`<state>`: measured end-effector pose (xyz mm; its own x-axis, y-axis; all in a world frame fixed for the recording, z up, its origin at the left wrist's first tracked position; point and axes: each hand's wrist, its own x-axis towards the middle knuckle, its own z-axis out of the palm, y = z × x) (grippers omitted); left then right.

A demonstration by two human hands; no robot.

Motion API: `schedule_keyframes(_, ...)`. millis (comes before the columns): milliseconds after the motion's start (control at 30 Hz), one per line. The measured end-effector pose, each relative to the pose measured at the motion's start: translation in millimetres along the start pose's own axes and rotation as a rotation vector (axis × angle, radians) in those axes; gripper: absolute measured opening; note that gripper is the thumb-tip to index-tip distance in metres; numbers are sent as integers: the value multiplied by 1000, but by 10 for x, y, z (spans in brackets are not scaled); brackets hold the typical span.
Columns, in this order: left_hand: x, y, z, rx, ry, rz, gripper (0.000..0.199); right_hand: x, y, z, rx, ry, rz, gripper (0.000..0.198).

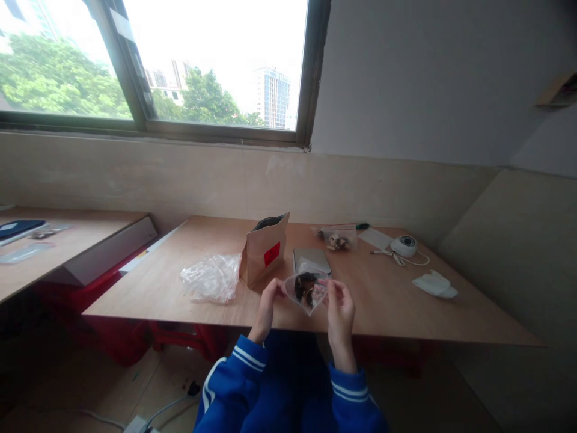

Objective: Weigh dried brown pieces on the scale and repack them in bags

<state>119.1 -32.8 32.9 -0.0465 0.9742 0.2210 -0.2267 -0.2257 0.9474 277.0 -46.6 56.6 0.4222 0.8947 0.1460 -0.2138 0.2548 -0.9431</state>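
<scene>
Both my hands hold one small clear zip bag (308, 290) with dark dried pieces inside, just above the table's near edge. My left hand (267, 310) pinches its left top corner, my right hand (339, 311) its right top corner. Right behind the bag lies a small flat grey scale (311, 259). An open brown paper pouch (264, 251) with a red label stands upright to the left of the scale.
A crumpled pile of clear plastic bags (211, 277) lies left of the pouch on the wooden table (396, 300). Farther back are another filled zip bag (337, 239), a green pen (362, 226), a round white device with cable (404, 246) and a white cloth (435, 284). A second desk (67, 240) stands at left.
</scene>
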Motion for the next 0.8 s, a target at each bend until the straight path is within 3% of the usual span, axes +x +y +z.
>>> schedule_keyframes(67, 92, -172, 11, -52, 55, -58, 37, 39, -15, 101, 13, -28, -19, 36)
schedule_keyframes(200, 331, -341, 106, -341, 4, -255, 55, 210, 84, 292, 0, -74, 26, 37)
schedule_keyframes(300, 501, -354, 195, -447, 47, -268, 56, 338, 193, 387, -107, -120, 43, 38)
schedule_keyframes(367, 582, -371, 218, -444, 92, -244, 50, 381, 214, 413, -228, -87, -51, 39)
schedule_keyframes(467, 641, -437, 190, -432, 150, -224, 42, 380, 152, 413, -399, -13, -299, 36)
schedule_keyframes(533, 651, -484, 151, -419, 177, -218, 40, 370, 98, 410, -474, -125, -395, 21)
schedule_keyframes(633, 655, -524, 98, -396, 203, -208, 40, 391, 89, 418, -534, -382, -353, 12)
schedule_keyframes(800, 665, -536, 67, -364, 213, -200, 44, 504, 239, 406, -555, -355, -243, 14)
